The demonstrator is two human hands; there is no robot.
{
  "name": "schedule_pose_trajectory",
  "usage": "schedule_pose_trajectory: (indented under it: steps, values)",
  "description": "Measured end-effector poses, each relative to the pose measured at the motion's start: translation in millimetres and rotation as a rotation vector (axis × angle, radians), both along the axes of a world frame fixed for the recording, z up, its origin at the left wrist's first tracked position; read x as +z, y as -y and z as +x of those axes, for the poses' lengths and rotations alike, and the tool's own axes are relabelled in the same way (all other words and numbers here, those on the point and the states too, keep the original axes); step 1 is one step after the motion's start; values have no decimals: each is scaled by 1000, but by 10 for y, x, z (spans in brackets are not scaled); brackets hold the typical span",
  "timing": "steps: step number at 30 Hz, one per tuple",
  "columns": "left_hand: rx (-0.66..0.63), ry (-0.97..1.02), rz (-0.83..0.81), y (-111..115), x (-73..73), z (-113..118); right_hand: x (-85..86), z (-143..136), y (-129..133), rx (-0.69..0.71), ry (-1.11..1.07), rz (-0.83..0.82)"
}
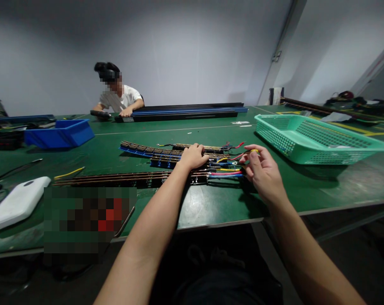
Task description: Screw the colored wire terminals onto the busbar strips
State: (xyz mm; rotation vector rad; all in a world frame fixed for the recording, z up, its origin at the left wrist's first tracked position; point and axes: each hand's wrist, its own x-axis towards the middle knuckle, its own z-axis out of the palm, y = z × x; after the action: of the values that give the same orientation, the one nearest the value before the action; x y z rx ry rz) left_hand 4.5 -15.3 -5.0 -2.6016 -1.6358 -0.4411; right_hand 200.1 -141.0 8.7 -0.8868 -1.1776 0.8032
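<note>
My left hand [194, 156] lies over a blue-backed strip with copper-coloured rails [166, 159], its fingers curled down around it. Coloured wires come out at the strip's right end, and a ring terminal [234, 163] shows among them. Beside them my right hand [265, 171] pinches a thin wire with a yellow end [254, 151] between thumb and fingers. A longer black strip with copper rails [128, 178] lies nearer to me, with yellow, red and blue wires [225, 173] at its right end. Behind my left hand is a shorter black strip [211, 148].
A green perforated basket [315, 159] stands at right, and a blue bin [63, 134] at left. A white device [18, 203] lies at the near left. Across the green table [198, 207], a person [120, 99] sits by long black and blue profiles [185, 112].
</note>
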Motion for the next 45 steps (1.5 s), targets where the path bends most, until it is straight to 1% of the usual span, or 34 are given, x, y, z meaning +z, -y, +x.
schedule_pose_trajectory:
  steps: [2,4,7,9,11,12,13,15,16,17,18,19,21,22,23,25,28,31,34,37,39,42,45]
  values:
    - [3,3,-6,-2,0,1,15,-11,62,-8,5,52]
    - [5,3,-12,-3,2,3,23,2,55,-25,9,84]
    - [4,-2,-14,-2,7,4,-5,58,-66,-28,52,73]
    - [2,-3,-16,1,11,5,-36,97,-150,-40,128,54]
    - [4,-3,-16,8,15,6,-58,111,-181,-80,277,62]
    - [6,-3,-15,13,18,7,-61,104,-171,-87,388,75]
    - [8,-2,-14,19,22,8,-62,86,-148,-65,517,93]
    - [14,-3,-14,33,31,10,-61,28,-85,39,767,123]
    - [18,-3,-15,39,36,12,-62,-7,-57,84,847,129]
    - [19,-3,-17,44,41,13,-65,-40,-38,101,877,128]
    - [19,-2,-18,47,44,15,-68,-68,-31,84,854,117]
    - [19,-2,-19,49,46,16,-67,-87,-34,36,782,102]
    - [16,-2,-18,45,44,18,-44,-94,-62,-73,544,81]
    - [15,-2,-17,41,41,17,-15,-81,-80,-105,411,73]
    - [14,-2,-15,36,37,16,27,-61,-95,-114,286,61]
    - [13,-3,-13,26,29,12,145,-6,-116,-75,91,24]
    - [12,-5,-11,22,27,9,348,74,-164,-9,-37,14]
    - [17,-2,-17,29,38,11,484,125,-341,-45,-34,87]
    - [7,0,-18,36,49,13,500,154,-658,-92,-10,75]
    - [9,2,-19,34,51,12,405,166,-966,-92,62,-24]
    - [16,3,-24,33,50,13,308,162,-1084,-74,119,-64]
    - [20,1,-30,32,48,14,172,137,-1106,-38,215,-57]
    - [16,-1,-21,29,39,14,81,91,-1018,49,364,-52]
